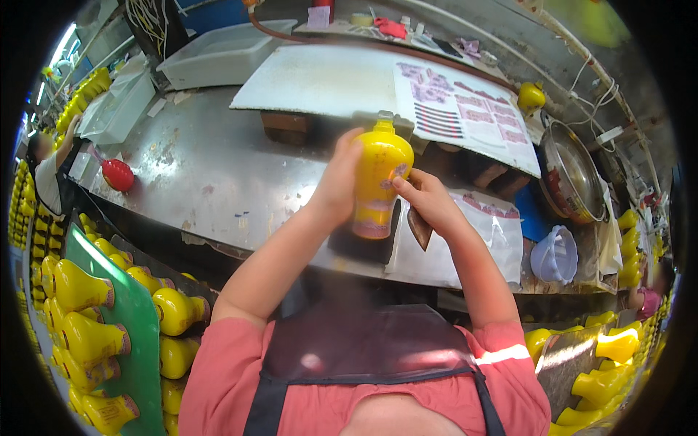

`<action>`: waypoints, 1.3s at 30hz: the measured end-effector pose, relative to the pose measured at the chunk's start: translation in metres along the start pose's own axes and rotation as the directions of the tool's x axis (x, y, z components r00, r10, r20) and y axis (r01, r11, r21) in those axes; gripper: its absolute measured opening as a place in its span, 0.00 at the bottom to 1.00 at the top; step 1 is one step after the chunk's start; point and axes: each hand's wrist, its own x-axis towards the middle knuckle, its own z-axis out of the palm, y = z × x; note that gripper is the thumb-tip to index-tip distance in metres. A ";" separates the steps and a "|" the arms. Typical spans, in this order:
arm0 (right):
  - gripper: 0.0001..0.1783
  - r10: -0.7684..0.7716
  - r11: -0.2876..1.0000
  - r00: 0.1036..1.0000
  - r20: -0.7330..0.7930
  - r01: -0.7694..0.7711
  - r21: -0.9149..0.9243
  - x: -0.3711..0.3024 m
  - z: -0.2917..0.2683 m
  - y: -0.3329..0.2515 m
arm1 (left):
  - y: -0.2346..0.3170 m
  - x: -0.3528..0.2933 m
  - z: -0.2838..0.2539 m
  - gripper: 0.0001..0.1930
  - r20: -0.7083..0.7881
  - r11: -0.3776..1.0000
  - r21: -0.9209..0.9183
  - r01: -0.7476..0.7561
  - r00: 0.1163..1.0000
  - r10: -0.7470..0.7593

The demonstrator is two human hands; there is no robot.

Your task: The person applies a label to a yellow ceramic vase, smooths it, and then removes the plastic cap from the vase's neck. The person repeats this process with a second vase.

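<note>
A glossy yellow ceramic bottle (pixel 382 156) stands upright in the air over the metal table's near edge. Its short neck points away from me, and purple patterned decals show on its side and round its base. My left hand (pixel 339 174) is wrapped round the bottle's left side. On the right side, the thumb of my right hand (pixel 430 201) presses at a small purple flower decal. A flat brown pointed scraper (pixel 419 229) sticks down from under the fingers of that same hand; its grip is hidden.
On the white board (pixel 320 80) ahead lie printed decal sheets (pixel 465 109). At right are a large metal pan (pixel 574 171) and a pale bucket (pixel 554 256). A red bottle (pixel 117 175) lies left. Yellow bottles (pixel 87 338) crowd racks on both sides. Another person (pixel 49 171) is far left.
</note>
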 end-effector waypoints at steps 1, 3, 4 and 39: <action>0.31 0.007 1.000 1.000 -0.003 -0.007 -0.018 0.003 0.002 0.007 | -0.006 0.003 -0.006 0.23 -0.048 0.999 -0.011 0.042 0.998 -0.043; 0.35 -0.022 0.995 0.995 -0.093 0.013 -0.094 0.012 0.005 0.015 | -0.013 0.010 -0.017 0.22 -0.055 0.999 0.048 0.015 0.998 -0.013; 0.40 -0.064 0.987 0.982 -0.178 0.036 -0.156 0.017 0.007 0.017 | -0.015 0.013 -0.020 0.21 -0.085 0.992 0.126 0.019 0.996 -0.008; 0.46 -0.301 0.857 0.905 -0.299 0.120 -0.501 0.042 0.018 0.004 | -0.028 0.057 -0.021 0.13 0.057 0.543 0.798 -0.262 0.930 0.364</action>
